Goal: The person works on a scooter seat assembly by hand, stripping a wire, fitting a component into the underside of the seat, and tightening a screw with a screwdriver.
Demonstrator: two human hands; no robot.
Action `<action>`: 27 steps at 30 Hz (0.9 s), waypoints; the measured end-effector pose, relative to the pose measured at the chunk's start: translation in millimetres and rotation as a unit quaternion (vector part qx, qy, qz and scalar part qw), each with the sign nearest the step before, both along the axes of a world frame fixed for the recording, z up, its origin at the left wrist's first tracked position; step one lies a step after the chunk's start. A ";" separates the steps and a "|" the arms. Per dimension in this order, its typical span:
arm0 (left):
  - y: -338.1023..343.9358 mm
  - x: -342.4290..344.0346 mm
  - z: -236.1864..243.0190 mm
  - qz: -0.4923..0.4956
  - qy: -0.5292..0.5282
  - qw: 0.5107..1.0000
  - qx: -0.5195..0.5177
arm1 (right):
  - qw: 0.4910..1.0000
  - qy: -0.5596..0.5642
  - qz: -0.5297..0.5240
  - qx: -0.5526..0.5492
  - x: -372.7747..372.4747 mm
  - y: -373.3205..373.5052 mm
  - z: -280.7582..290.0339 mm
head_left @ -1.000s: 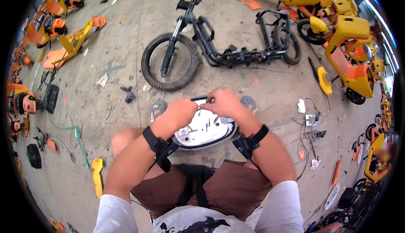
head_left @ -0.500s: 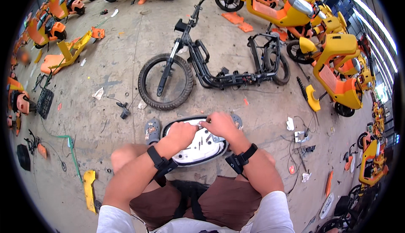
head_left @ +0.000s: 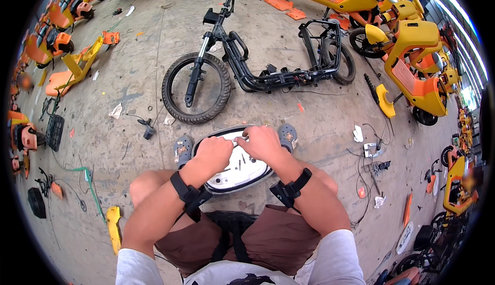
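Between my feet lies an oval part with a white inner face and a dark rim (head_left: 238, 170), which looks like the underside of a scooter seat. Several small dark slots and spots mark its white face. My left hand (head_left: 215, 151) is a closed fist over its upper left part. Close beside it, my right hand (head_left: 259, 141) is closed too, thumb and fingers bent together at the far edge. The two hands nearly meet at their fingertips. Whatever is pinched there is hidden or too small to make out.
Ahead stands a stripped black scooter frame (head_left: 268, 78) with its front wheel (head_left: 196, 94). Yellow and orange scooters (head_left: 412, 68) line both sides. Loose cables (head_left: 366, 174) lie at right, a black connector (head_left: 147, 128) and a yellow panel (head_left: 114, 228) at left. Grey clogs (head_left: 183, 150) flank the oval part.
The whole view has shifted, so the floor and frame sit higher in the picture. Both hands stay closed at the oval part's far side, with only slight movement.
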State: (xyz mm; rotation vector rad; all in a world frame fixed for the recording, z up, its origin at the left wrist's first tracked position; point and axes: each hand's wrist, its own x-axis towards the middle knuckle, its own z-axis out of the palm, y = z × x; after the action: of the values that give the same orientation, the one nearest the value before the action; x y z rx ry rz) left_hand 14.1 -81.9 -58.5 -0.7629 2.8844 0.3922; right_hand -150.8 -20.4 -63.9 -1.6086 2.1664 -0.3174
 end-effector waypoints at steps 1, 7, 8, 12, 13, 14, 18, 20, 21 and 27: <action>-1.0 0.7 -4.7 0.021 0.033 0.999 -0.012 | 1.000 -0.010 0.003 0.003 1.4 -0.5 -1.1; -7.7 1.4 1.7 0.063 0.001 0.998 0.011 | 0.997 -0.060 -0.049 0.010 37.2 9.1 -12.1; -5.4 0.5 5.1 0.060 0.014 0.998 0.021 | 0.993 -0.094 -0.063 0.034 35.8 8.2 -18.3; 1.1 2.6 10.4 0.073 0.051 0.995 0.040 | 0.966 -0.224 -0.113 0.060 42.3 -1.8 -35.3; 1.2 2.9 10.8 0.080 0.059 0.994 0.040 | 0.961 -0.246 -0.116 0.050 45.1 -1.9 -39.1; 0.9 3.9 12.4 0.075 0.046 0.995 0.052 | 0.956 -0.267 -0.119 0.040 48.2 -1.6 -42.9; 1.9 5.1 20.5 0.068 0.016 0.994 0.087 | 0.943 -0.304 -0.132 0.037 50.2 -1.7 -45.8; 2.8 7.4 18.0 0.069 0.016 0.994 0.087 | 0.944 -0.291 -0.153 0.020 54.9 0.1 -43.9; 2.9 7.4 14.8 0.066 0.020 0.994 0.085 | 0.945 -0.284 -0.163 0.005 56.5 1.6 -44.8; -1.6 18.4 26.2 0.054 -0.002 0.994 0.094 | 0.945 -0.242 -0.215 0.037 64.4 -7.4 -23.3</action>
State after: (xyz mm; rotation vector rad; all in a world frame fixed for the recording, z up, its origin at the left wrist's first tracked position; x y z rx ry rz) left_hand 32.5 -83.6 -32.4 -0.8869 2.7580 0.6623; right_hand -86.4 -27.8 -87.2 -0.8763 2.0762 -0.6728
